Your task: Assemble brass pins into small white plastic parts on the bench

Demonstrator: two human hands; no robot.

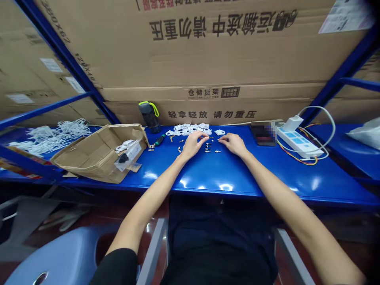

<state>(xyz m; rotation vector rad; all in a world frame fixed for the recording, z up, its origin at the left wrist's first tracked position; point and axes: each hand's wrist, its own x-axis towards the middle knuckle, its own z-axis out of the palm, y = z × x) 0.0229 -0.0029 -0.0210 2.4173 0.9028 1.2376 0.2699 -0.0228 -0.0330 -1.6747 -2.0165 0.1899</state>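
On the blue table [196, 174], my left hand [192, 145] has its thumb and forefinger brought together on a small thin part [211, 137]. My right hand [233, 144] is pinched over the tabletop, its fingertips at a tiny pale piece [219, 139]. Between and just below the hands, several small metal pins [208, 148] lie in a column, and a single pin [217, 151] sits to their right. White plastic parts [190, 129] are heaped behind my left hand. One white part [219, 132] lies apart, behind my right hand.
An open cardboard box [92, 154] with packets stands at left, beside white cords [56, 136]. A dark bottle [149, 116] and a green screwdriver [159, 139] are near it. To the right are a dark box [263, 133] and a white power strip [299, 142] with cables.
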